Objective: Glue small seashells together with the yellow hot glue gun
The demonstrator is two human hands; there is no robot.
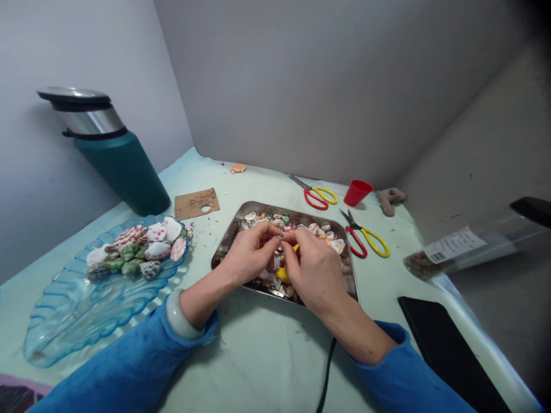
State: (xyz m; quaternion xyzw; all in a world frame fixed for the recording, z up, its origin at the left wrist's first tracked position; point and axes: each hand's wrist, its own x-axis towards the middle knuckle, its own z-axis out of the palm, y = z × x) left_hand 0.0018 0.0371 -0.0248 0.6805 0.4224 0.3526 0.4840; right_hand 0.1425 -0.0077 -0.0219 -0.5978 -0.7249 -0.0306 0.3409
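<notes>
Over a metal tray [353,281] of shells, my left hand [253,252] and my right hand [316,268] meet with thumbs and forefingers pinched together. Whatever sits between the fingertips is too small and too covered to name. Small shells [318,230] in pale and brown tones fill the tray around both hands. A yellow piece [282,274] lies among them, partly behind my right hand. On the left, a blue clear shell-shaped dish [81,310] bears several larger shells [157,250] and green and grey lumps [131,259].
A teal bottle [124,172] stands at the back left beside a brown card [197,203]. Right of the tray lie two pairs of scissors [369,236], [318,194], a red cup [357,193], a brown lump [391,201], a clear container [451,249] and a black flat object [447,344]. A black cable [328,373] runs in front.
</notes>
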